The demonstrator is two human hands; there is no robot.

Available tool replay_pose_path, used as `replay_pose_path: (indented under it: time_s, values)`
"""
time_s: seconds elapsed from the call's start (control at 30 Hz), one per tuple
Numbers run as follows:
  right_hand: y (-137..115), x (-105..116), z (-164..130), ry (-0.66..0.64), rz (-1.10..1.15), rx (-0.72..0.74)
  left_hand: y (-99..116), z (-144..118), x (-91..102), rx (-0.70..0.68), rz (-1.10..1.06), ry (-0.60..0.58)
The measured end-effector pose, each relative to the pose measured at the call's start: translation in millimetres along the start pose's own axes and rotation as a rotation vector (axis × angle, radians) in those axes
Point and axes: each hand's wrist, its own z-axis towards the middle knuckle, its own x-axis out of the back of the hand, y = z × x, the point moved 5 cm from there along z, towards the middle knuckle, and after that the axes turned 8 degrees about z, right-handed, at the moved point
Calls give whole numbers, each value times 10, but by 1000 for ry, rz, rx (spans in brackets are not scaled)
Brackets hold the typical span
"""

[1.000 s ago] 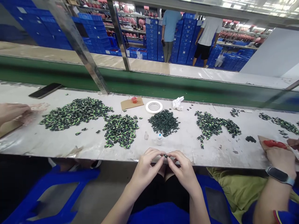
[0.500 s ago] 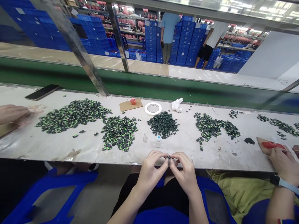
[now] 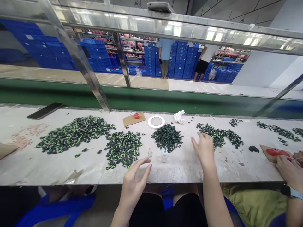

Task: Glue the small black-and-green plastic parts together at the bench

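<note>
My left hand [image 3: 136,181] hovers over the table's front edge with thumb and forefinger apart, and nothing shows between them. It is nearest to a small clear piece [image 3: 150,153] and a little bottle with a blue tip [image 3: 164,156]. Fingers stretched forward, my right hand [image 3: 204,148] reaches to the left side of a pile of small black-and-green parts [image 3: 214,134], covering some of it. Its thumb stands apart, and I see nothing held. Between my hands lies a heap of small dark green parts [image 3: 167,137]. Left of it is another black-and-green pile [image 3: 123,148].
Behind the heap are a white tape roll [image 3: 156,121], crumpled tissue [image 3: 179,116] and cardboard with a red cap [image 3: 136,116]. Far left lies a phone [image 3: 44,111]. At right, a co-worker's hands [image 3: 290,168] work by a red item on cardboard. A metal post [image 3: 90,75] rises behind.
My hands have parted from a small dark piece held between them. The right one has moved forward to the right pile, the left one leftward. A co-worker's hand at far left has gone.
</note>
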Motion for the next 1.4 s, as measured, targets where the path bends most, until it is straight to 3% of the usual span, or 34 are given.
replay_pose_path:
  time_s: [0.13,0.2,0.27,0.4,0.53,0.6,0.7,0.9,1.03,1.13,1.23,1.3,1.4]
  values:
    - [-623,-561,45,-431,58,362,-210,22,129,37,101,51]
    - [-676,-754,-41,-579,26,424,-272,41,187,26,141,86]
    - [-603,-837,-145,-617,7,434,-315,68,232,8,177,129]
    - [-389,-795,-409,-566,27,442,-390,205,250,-37,236,197]
    - [-266,-688,-704,-521,29,435,-465,551,176,-105,315,187]
    - [-235,-646,-834,-509,34,438,-487,802,95,-135,388,109]
    - [-209,-592,-981,-490,57,459,-534,1184,-120,-126,603,-174]
    - [-187,-459,-1148,-491,116,513,-602,1602,-406,-101,737,-359]
    - [-201,-293,-1184,-367,242,497,-625,1631,-482,-95,780,-421]
    - [-244,-240,-1144,-207,359,365,-537,1586,-466,-110,775,-422]
    - [-367,-322,-1073,-101,414,223,-382,1433,-410,-133,746,-404]
    - [-492,-425,-1023,-86,442,177,-275,1246,-361,-150,659,-390]
    - [-655,-555,-962,-91,504,161,-160,877,-275,-143,315,-326]
